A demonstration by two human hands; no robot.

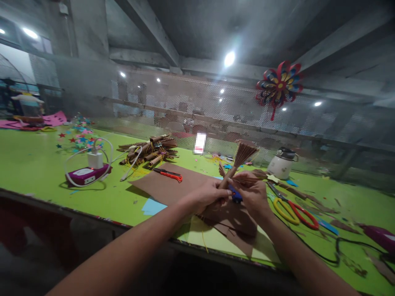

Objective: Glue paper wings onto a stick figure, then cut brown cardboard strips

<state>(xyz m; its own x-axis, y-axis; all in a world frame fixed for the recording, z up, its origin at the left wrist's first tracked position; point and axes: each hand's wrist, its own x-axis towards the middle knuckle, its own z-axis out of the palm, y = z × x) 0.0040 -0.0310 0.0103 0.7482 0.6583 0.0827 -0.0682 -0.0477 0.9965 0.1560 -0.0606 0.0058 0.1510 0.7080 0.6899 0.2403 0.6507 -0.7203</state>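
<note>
Left of frame, purple power strip [70, 177] with white charger [95, 159]; upper left of centre, pile of brown paper rolls [151, 153]; below it, red-handled cutter [171, 175] on brown paper sheet [185, 187]; right of centre, left hand [210, 195] grasping the stem of the fan-topped brown paper piece [243, 158]; right hand [253, 192] beside it, fingers bent, can't tell if pinching; farther right, scissors [298, 211], white jug [279, 165].

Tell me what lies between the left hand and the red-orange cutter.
In the head view, only a bare stretch of brown paper shows between the left hand and the cutter.
</note>
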